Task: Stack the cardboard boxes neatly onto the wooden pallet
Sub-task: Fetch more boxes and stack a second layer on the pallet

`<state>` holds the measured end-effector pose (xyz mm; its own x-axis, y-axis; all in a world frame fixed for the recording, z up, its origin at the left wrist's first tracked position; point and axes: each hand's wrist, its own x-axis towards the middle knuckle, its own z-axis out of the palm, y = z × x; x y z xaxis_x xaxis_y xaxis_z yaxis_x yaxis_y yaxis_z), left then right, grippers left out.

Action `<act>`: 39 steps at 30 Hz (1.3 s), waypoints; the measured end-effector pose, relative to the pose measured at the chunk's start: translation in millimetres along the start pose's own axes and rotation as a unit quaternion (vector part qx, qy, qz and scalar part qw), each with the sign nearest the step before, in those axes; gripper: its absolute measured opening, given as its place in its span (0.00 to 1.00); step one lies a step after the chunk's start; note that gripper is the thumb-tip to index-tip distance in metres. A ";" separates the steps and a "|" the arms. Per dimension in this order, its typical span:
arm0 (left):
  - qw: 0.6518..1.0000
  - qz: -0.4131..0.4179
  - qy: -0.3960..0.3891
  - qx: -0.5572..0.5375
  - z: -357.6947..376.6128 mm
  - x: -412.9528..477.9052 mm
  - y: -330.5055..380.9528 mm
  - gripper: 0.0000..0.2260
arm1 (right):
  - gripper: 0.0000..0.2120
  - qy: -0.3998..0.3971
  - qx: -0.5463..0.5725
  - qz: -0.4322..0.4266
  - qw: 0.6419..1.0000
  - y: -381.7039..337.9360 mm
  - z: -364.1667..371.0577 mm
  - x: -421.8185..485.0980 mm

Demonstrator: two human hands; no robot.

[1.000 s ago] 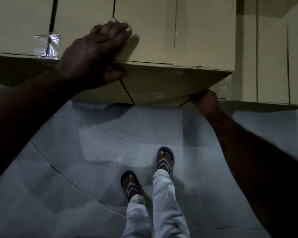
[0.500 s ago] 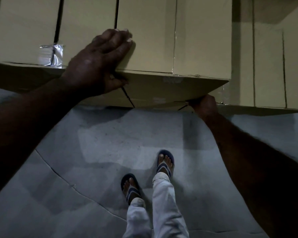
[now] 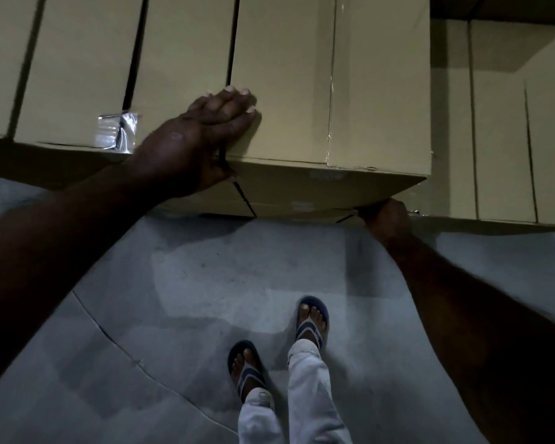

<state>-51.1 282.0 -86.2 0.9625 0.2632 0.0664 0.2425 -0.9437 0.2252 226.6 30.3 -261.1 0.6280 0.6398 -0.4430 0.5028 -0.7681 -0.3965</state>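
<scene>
Showing taped seams, the cardboard box is plain tan.

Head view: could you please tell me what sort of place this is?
Most likely a warehouse or storeroom: plain cardboard boxes stand packed in rows, the floor is bare grey concrete, and the light is dim. The right hand grips the nearest box at its lower corner.

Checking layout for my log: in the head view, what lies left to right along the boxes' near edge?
The shiny tape patch → left hand → right hand, gripping the cardboard box at its lower corner → lower box at right.
</scene>
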 end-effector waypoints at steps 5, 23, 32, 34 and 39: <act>0.999 0.006 0.024 -0.022 0.0 0.4 1.1 0.39 | 0.15 0.001 0.023 0.019 1.000 -3.9 -3.1 -3.5; 0.913 -0.303 0.111 -0.249 -24.2 24.2 34.7 0.27 | 0.11 -0.043 0.474 0.169 0.863 -61.2 -133.1 -11.1; 0.930 -0.356 -0.028 -0.085 -25.6 77.0 5.4 0.43 | 0.37 0.006 0.332 0.083 0.940 -145.8 -205.4 26.2; 0.932 -0.353 -0.038 -0.076 -25.8 90.3 -6.1 0.46 | 0.33 -0.004 0.312 0.086 0.946 -151.0 -199.3 36.2; 0.939 -0.330 -0.055 -0.082 -19.4 103.6 -11.4 0.44 | 0.25 0.010 0.299 0.094 0.950 -163.5 -187.6 37.8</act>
<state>43.5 323.9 -63.0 0.6179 0.7488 -0.2399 0.7774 -0.5361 0.3291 279.5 175.2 -62.2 0.6878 0.4876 -0.5378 -0.0418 -0.7130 -0.7000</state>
